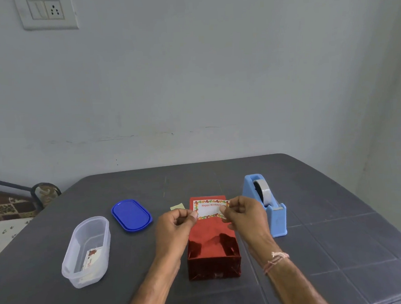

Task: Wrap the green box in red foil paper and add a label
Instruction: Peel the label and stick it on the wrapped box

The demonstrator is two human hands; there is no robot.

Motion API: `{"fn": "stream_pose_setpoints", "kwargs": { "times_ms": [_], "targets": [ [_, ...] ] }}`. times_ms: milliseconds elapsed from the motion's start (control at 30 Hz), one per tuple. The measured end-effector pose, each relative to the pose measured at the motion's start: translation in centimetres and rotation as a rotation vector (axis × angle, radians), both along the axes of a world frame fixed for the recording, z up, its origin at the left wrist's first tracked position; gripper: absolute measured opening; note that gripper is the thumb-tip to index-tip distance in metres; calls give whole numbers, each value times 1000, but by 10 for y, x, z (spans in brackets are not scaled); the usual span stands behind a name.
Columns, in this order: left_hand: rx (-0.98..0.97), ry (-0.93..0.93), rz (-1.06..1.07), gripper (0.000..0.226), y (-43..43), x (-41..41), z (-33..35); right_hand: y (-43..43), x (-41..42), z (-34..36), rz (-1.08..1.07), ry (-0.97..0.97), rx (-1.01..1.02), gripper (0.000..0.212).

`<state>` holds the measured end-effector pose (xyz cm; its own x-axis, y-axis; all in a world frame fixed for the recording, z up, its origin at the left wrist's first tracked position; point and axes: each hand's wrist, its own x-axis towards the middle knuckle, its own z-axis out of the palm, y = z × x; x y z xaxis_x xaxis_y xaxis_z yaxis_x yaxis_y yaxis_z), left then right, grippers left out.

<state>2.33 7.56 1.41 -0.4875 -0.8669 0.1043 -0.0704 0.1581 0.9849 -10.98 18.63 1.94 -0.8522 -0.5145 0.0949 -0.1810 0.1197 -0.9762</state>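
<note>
The box wrapped in red foil paper [212,240] lay lengthwise on the dark table [318,250], and over its far end the "Happy Birthday" label [210,208] was pinched at either side by the left hand [176,226] and right hand [244,216], with a blue tape dispenser [267,204] just beside.

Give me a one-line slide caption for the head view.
Left hand and right hand pinch a Happy Birthday label at the far end of the red foil-wrapped box, beside a blue tape dispenser.
</note>
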Motion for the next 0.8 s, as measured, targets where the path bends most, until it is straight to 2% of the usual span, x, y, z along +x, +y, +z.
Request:
{"fn": "stream_pose_setpoints", "kwargs": {
  "times_ms": [167,267,367,433,600,700,800],
  "targets": [
    [107,22,49,14,-13,-17,6,-25,-15,-1,-63,38,55,12],
    [93,1,71,11,-24,-26,5,-35,-21,-1,-96,59,93,13],
    [52,-39,107,4,-35,-35,-1,-39,-22,-1,-137,42,103,39],
    [34,-65,115,4,-39,-40,-5,-41,-25,-2,-151,41,130,47],
    [0,-138,127,9,-46,-50,-15,-46,-34,-8,-175,86,238,47],
    [-20,-167,120,24,-45,-54,-18,-48,-37,-12,-181,114,275,45],
    [-67,-190,121,28,-44,-58,-20,-49,-41,-15,-184,121,289,46]
  ]
}}
